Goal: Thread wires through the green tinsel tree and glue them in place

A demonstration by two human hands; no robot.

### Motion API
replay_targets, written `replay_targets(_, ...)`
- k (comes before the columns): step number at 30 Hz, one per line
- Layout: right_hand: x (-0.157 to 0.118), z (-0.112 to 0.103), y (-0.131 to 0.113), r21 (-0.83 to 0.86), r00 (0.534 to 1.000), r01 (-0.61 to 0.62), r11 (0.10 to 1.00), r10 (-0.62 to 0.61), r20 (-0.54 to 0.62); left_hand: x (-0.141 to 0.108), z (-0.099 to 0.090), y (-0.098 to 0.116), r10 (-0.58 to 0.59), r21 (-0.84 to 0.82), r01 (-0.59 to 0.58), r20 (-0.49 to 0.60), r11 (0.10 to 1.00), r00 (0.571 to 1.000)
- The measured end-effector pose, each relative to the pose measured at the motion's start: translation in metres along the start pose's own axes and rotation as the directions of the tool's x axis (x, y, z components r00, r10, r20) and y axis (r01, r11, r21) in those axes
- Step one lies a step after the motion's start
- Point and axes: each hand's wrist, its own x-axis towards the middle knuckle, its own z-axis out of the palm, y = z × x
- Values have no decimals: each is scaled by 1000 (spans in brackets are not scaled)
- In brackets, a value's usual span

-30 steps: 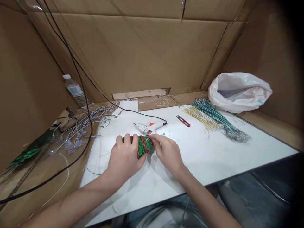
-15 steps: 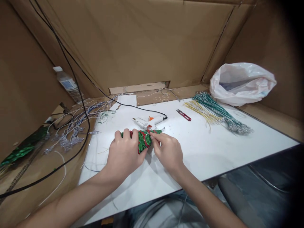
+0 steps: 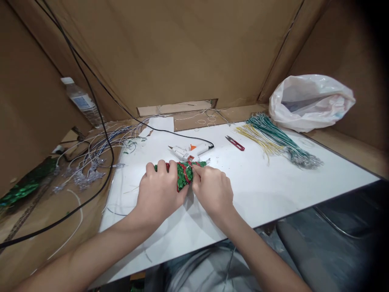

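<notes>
The left hand point(image 3: 158, 194) curls its fingers over a green sequinned piece point(image 3: 184, 176) banded with red trim, while the right hand point(image 3: 212, 192) pinches at that trim from the other side. A hot glue gun point(image 3: 188, 153) lies just beyond them on the white tabletop point(image 3: 273, 182), its black cord point(image 3: 170, 131) running off to the left. Toward the far right corner lie red thread snips point(image 3: 235, 142) and bundles of green and yellow wires point(image 3: 273, 138), with a white plastic bag point(image 3: 310, 103) past the corner. Tangled wires point(image 3: 94, 170) sprawl on the cardboard point(image 3: 39, 227) beyond the left edge.
</notes>
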Motion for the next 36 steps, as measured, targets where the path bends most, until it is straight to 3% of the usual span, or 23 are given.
replay_targets(5, 1, 4, 6, 7, 997, 71, 997, -70, -14, 0, 1, 0, -5, 1, 5, 2, 1000, 1000)
replay_targets(18, 1, 14, 19, 257, 991, 110, 960, -87, -97, -1, 2, 1, -20, 8, 20, 15, 1000, 1000)
replay_targets(24, 11, 10, 29, 508, 996, 76, 858, -43, -76, 0, 2, 0, -19, 25, 18, 29, 1000, 999)
replay_targets(26, 21, 3, 34, 682, 999, 5, 732, 28, -36, 1, 2, 1, -23, 32, 22, 37, 999, 999)
replay_targets(27, 27, -1, 35, 779, 998, -31, 627, 63, -11, 1, 1, 1, -25, 34, 23, 42, 999, 999)
replay_targets(29, 42, -11, 34, 938, 993, -101, 331, 94, 74, 1, 1, 2, -23, 38, 21, 48, 999, 999)
replay_targets(31, 58, -20, 28, 986, 982, -169, 10, 87, 167, 1, 1, 2, -20, 45, 18, 47, 999, 999)
replay_targets(32, 66, -22, 23, 977, 977, -188, -98, 86, 197, 1, 1, 2, -19, 48, 17, 45, 999, 999)
replay_targets(34, 80, -20, 12, 950, 968, -206, -234, 93, 233, 0, 1, 2, -17, 53, 14, 40, 998, 999)
replay_targets(36, 91, -15, 1, 926, 962, -231, -298, 70, 263, 0, 1, 1, -13, 51, 11, 39, 999, 999)
